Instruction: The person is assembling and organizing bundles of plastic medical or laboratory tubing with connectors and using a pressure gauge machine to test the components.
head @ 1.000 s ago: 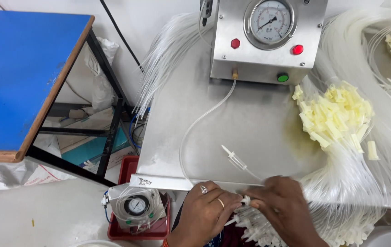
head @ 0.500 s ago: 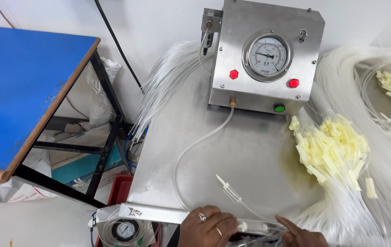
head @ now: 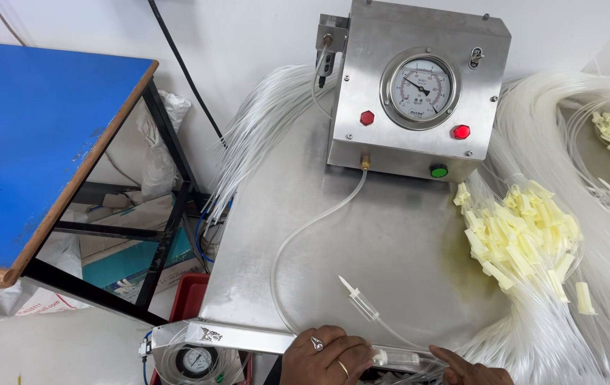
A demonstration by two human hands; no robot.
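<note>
Left hand sits at the bottom edge of the view, knuckles up, two rings on the fingers, curled down over a clear tube fitting at the front lip of the steel desk. Grip looks closed on it, though the fingertips are hidden below the edge. Right hand is just beside, only the top of it in frame w/ one finger pointing left toward the same fitting — can't tell if it's closed or apart. Hands are near each other, not touching.

From the fitting a thin clear tube runs up-left to a drip chamber w/ a white spike, lying tilted on the desk just above the left hand. A second clear hose loops from the desk front up to a brass nipple under the steel test box. The box stands at the back of the desk — round pressure gauge on its face, red hex button to the left, red round lamp to the right, green button lower right.

Right of the hands: a heap of pale yellow caps on bundles of clear tubing. More tubing hangs off the desk's back left. Far left, a blue-topped table. Below the desk front, a small gauge in a coil of tube, next to a red bin.
</note>
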